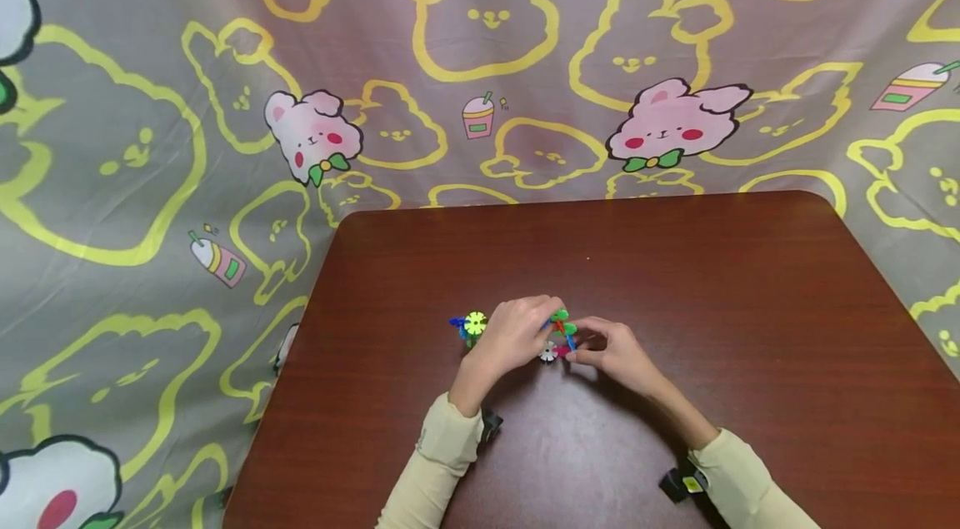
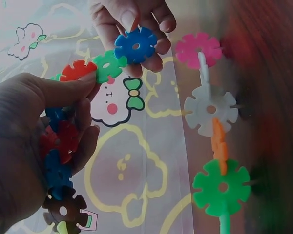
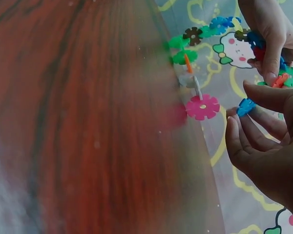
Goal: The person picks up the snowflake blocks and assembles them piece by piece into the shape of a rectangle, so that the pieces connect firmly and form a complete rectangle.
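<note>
My left hand [image 1: 516,334] pinches a string of interlocking plastic snowflake discs. In the left wrist view its thumb presses on an orange-red disc [image 2: 78,71], with a green disc [image 2: 108,67] beside it. My right hand [image 1: 621,352] holds the blue disc [image 2: 135,46] at the end of the string between its thumb and fingers. More discs, blue, red and brown [image 2: 63,211], hang along the left palm. The other end of the string curves round on the table side, with a pink disc [image 3: 202,107], a white disc [image 2: 211,110] and a green disc [image 2: 221,187].
The brown wooden table [image 1: 600,446] carries the work near its middle. A yellow-green disc [image 1: 475,323] of the string shows left of the left hand. A grey patterned cloth [image 1: 480,37] hangs behind and beside the table. Black straps [image 1: 681,483] sit at the wrists.
</note>
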The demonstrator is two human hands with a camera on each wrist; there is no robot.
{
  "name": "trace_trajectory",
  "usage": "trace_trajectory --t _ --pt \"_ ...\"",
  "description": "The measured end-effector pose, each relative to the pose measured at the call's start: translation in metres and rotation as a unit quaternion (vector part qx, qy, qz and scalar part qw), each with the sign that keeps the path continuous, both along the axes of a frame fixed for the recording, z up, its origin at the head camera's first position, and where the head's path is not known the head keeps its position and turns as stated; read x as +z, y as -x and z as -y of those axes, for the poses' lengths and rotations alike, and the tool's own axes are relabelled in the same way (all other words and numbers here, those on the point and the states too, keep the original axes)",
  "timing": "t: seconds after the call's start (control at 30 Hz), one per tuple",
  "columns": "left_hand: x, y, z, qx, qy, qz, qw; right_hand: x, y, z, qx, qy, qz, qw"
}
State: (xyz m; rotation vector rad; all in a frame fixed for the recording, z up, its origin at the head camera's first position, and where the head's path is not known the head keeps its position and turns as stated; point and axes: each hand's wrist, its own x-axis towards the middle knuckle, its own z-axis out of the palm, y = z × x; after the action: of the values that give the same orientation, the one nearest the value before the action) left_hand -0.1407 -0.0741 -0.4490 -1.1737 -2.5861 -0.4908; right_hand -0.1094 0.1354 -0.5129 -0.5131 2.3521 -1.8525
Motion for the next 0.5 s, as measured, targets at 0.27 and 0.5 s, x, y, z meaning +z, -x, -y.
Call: trace_trajectory --t 0.27,0.5 --pt "-0.0009 -0.0003 -0.0005 0.012 0.002 0.003 0.9999 0.0014 -0.0008 -0.0038 0.003 -0.029 0.002 0.9996" --pt "0.0011 -0.0005 -0.0001 0.014 0.011 0.008 0.9998 0.0017 -0.0016 -0.0063 -0.009 -0.029 -0.016 0.9994"
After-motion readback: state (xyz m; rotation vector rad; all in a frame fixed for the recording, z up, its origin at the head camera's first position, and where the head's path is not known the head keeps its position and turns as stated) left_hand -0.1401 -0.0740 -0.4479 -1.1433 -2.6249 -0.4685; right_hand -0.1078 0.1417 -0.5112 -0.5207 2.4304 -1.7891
